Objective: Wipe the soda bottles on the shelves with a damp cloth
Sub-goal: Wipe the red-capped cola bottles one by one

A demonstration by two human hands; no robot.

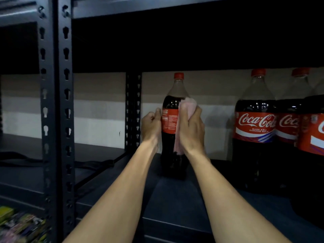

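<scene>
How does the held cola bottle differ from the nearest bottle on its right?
The held bottle is gripped by the left hand while the right hand holds a pink cloth against it; the neighbour bottle is untouched. The held bottle shows its fine-print label side; the neighbour bottle shows the logo. Both stand upright with red caps.

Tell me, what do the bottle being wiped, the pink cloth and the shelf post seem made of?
The cola bottle: clear glossy plastic, probably; see-through neck, bright glints.
The pink cloth: soft matte fabric; it folds and drapes.
The shelf post: dark painted metal, likely steel; punched keyhole slots.
</scene>
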